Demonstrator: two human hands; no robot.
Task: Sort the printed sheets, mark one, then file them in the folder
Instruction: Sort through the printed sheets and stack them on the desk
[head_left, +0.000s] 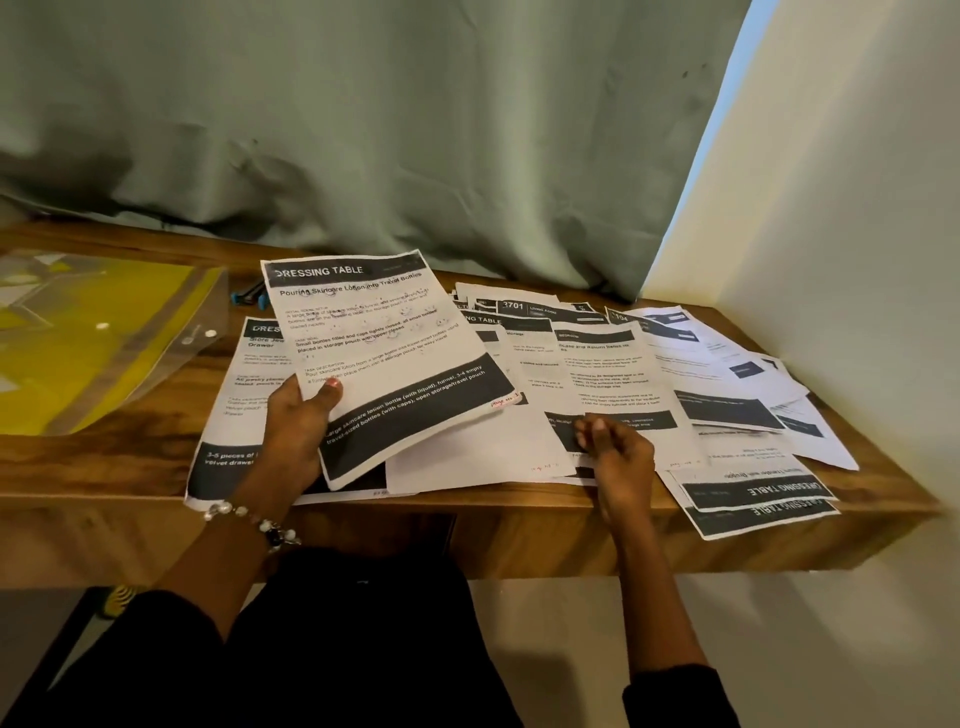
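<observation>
My left hand (296, 421) grips a small stack of printed sheets (387, 353) headed "DRESSING TABLE", lifted and tilted above the table, thumb on top. Several more printed sheets (613, 364) lie spread and overlapping across the middle and right of the wooden table (104, 462). My right hand (618, 454) rests on one of those flat sheets near the front edge, its fingers bent at the paper's lower edge. A clear plastic folder with yellow inside (98, 338) lies at the left. Pens (249, 296) with blue ends lie behind the held stack.
A grey-green curtain (363, 130) hangs behind the table and a white wall (831, 208) bounds its right side. Two sheets (753, 499) overhang the front right edge. One sheet (223, 457) lies under my left wrist, which wears a beaded bracelet.
</observation>
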